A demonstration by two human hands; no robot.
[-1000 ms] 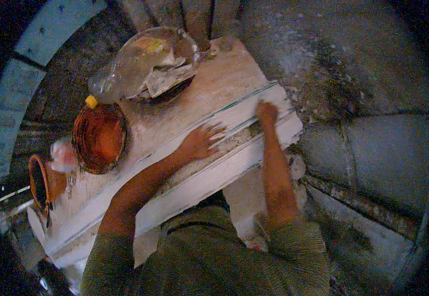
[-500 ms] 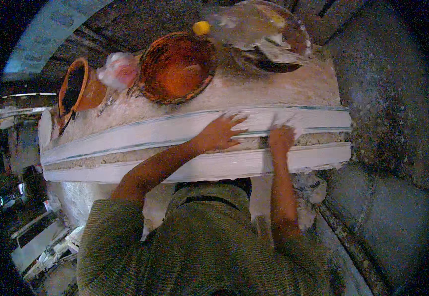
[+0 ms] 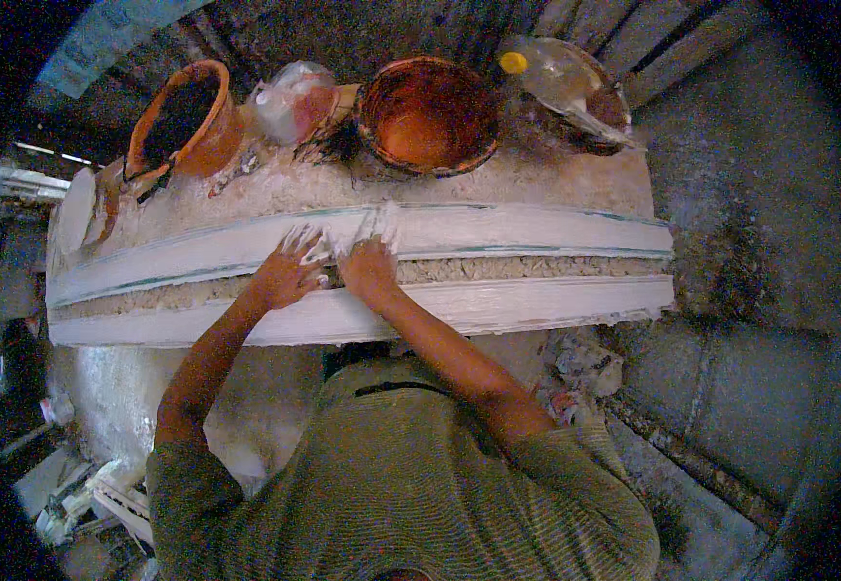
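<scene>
My left hand (image 3: 288,271) lies on a long white plaster-like strip (image 3: 527,230) with thin green lines along its edges. Its fingers are spread and coated in wet white paste. Close on its right, my right hand (image 3: 372,263) rests on the same strip, its white-coated fingers stretched away from me and slightly blurred. I see no tool in either hand. A second white strip (image 3: 556,303) runs parallel on the near side, under my forearms. Between the strips is a band of crumbly whitish material (image 3: 527,268).
Along the bench's (image 3: 585,184) far side stand an orange pot (image 3: 210,145) on its side, a clear plastic bag (image 3: 295,102), an orange basin (image 3: 430,126) and a round vessel (image 3: 614,116) holding a yellow-capped clear bottle (image 3: 561,77). Crumpled material (image 3: 585,366) lies below the near edge.
Both hands have moved left along the far strip and come closer together. My view has shifted, so the containers appear farther right.
</scene>
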